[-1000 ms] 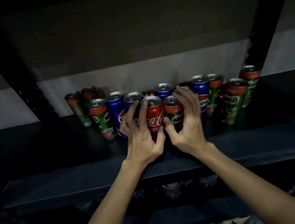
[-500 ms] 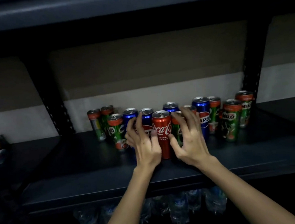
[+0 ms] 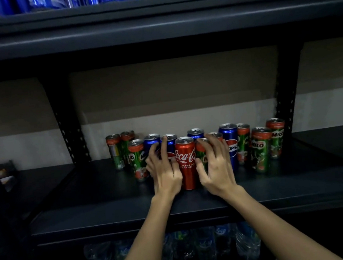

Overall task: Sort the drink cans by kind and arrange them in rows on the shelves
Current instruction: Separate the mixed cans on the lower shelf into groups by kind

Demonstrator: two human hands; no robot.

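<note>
We find sorting barely begun: Pepsi, Milo cans mixed on middle shelf (image 3: 110,197). Our left hand (image 3: 166,171) curls round Pepsi can (image 3: 170,148), right hand (image 3: 215,167) round Milo can (image 3: 202,154), flanking Coca-Cola can (image 3: 187,161). Pepsi row (image 3: 64,0) at 12 o'clock.

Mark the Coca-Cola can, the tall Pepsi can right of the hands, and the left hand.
Coca-Cola can (image 3: 186,161): head view, on the white script logo.
Pepsi can (image 3: 231,145): head view, on the blue side by the logo.
left hand (image 3: 166,171): head view, on the back of the hand.
</note>
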